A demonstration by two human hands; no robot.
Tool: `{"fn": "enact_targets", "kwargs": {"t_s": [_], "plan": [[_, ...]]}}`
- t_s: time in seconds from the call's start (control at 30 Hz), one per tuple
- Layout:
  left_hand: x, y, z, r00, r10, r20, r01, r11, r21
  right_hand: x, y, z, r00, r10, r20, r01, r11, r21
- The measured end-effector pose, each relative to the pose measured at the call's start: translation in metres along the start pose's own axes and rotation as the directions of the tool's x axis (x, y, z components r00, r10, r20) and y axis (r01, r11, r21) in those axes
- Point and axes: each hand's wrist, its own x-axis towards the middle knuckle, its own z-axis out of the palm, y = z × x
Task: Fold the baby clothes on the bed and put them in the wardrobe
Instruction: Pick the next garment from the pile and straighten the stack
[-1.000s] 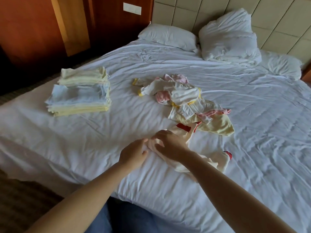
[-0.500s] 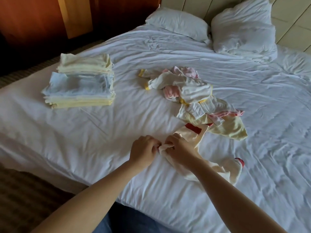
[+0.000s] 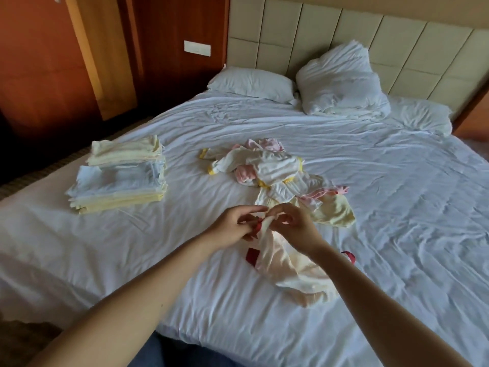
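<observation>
The bed bears a folded stack, loose clothes, a garment and pillows.

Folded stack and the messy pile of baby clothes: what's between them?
Only bare, wrinkled white sheet lies between the folded stack and the messy pile, in the head view.

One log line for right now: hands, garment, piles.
left hand: pinches cream red-trimmed garment | right hand: pinches same garment | folded stack: on bed, left | unfolded pile: mid-bed, beyond hands | stage: folding
</observation>
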Motion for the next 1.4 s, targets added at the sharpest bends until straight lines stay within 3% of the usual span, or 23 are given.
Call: {"fn": "enact_targets", "kwargs": {"t_s": [0.3, 0.47, 0.63, 0.83, 1.07, 1.17, 1.3, 1.4], "plan": [[-0.001, 0.101, 0.008, 0.954, 0.284, -0.092, -0.265, 0.948, 0.176, -0.006, -0.077, -0.056, 0.992, -0.117, -0.053, 0.127, 0.935, 0.330], [-0.003, 0.145, 0.020, 0.930, 0.328, -0.165, -0.304, 0.940, 0.154, 0.000, -0.125, -0.085, 0.974, -0.194, -0.120, 0.223, 0.918, 0.328], [-0.005, 0.159, 0.021, 0.955, 0.284, -0.086, -0.256, 0.935, 0.244, 0.008, -0.163, -0.114, 0.940, -0.216, -0.264, 0.273, 0.940, 0.204], [0.000, 0.158, 0.012, 0.930, 0.346, -0.128, -0.220, 0.800, 0.559, 0.005, -0.191, -0.133, 0.911, -0.254, -0.326, 0.290, 0.955, 0.066], [-0.017, 0.155, -0.002, 0.949, 0.140, -0.282, -0.005, 0.903, 0.430, 0.001, -0.212, -0.146, 0.845, -0.314, -0.433, 0.322, 0.945, -0.056], [-0.025, 0.157, -0.015, 0.942, 0.135, -0.308, 0.021, 0.891, 0.454, 0.002, -0.207, -0.150, 0.828, -0.342, -0.444, 0.272, 0.938, -0.216], [-0.032, 0.157, -0.044, 0.949, 0.099, -0.298, 0.037, 0.907, 0.419, 0.000, -0.196, -0.157, 0.886, -0.285, -0.366, 0.110, 0.896, -0.431], [-0.034, 0.157, -0.060, 0.930, 0.126, -0.345, 0.106, 0.807, 0.581, -0.007, -0.186, -0.153, 0.925, -0.195, -0.326, -0.021, 0.830, -0.557]]}}
